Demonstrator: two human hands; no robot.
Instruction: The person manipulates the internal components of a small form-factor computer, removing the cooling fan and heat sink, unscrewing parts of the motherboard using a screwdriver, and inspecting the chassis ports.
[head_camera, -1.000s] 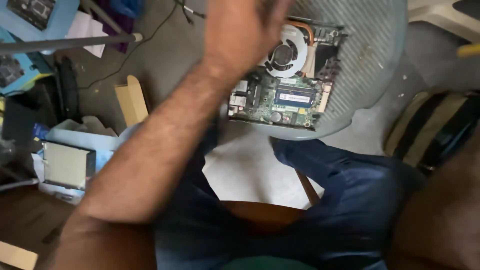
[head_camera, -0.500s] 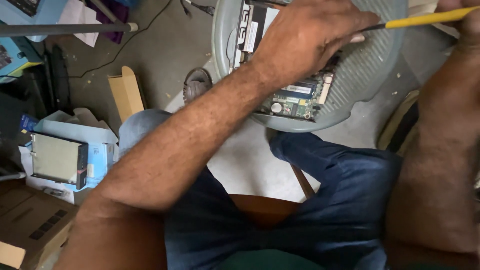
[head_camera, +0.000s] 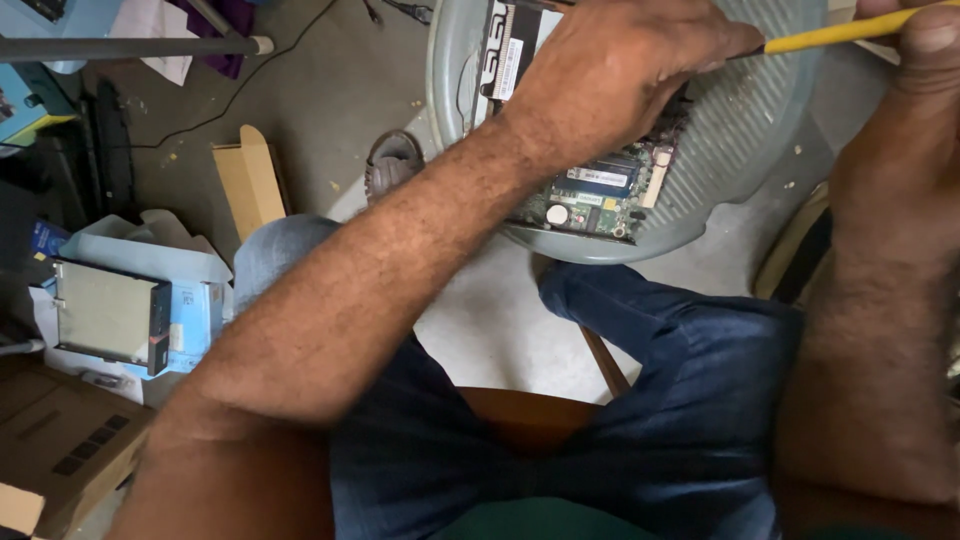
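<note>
Lying in grey basin (head_camera: 745, 130): circuit board (head_camera: 600, 195)

Grey concrete floor (head_camera: 330, 110), dusty, scattered debris. Cardboard box (head_camera: 60, 450) at lower left; folded cardboard piece (head_camera: 245, 180) upright near it. Metal pipe (head_camera: 130, 46) lies across upper left. Black cable (head_camera: 250, 95) trails over floor. Wooden seat (head_camera: 520, 410) below. Even, soft light.

Light: even, soft, moderately bright | Shadows: faint, diffuse on floor (head_camera: 330, 110) | Glare: none | Focus: sharp centre; near forearms slightly soft | Edges: wide-angle stretch
</note>
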